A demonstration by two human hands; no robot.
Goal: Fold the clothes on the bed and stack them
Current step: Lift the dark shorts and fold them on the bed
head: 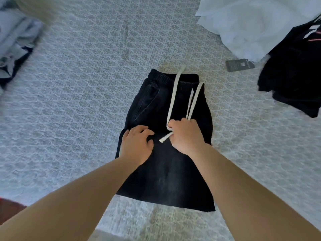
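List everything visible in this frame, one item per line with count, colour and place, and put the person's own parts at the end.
shorts: one, black denim, flat on the bed at centre, waistband away from the person.
drawstring: one, white, ends running down from the waistband over the shorts.
bedspread: one, grey with a floral pattern, under everything.
white garment: one, white, crumpled at top right.
dark garment: one, black with red and white stripes, right edge.
tag: one, dark grey, beside the white garment.
folded pile: count unclear, blurred grey and dark pieces, top left.
left hand: one, fingers spread, resting on the shorts.
right hand: one, gripping the drawstring.
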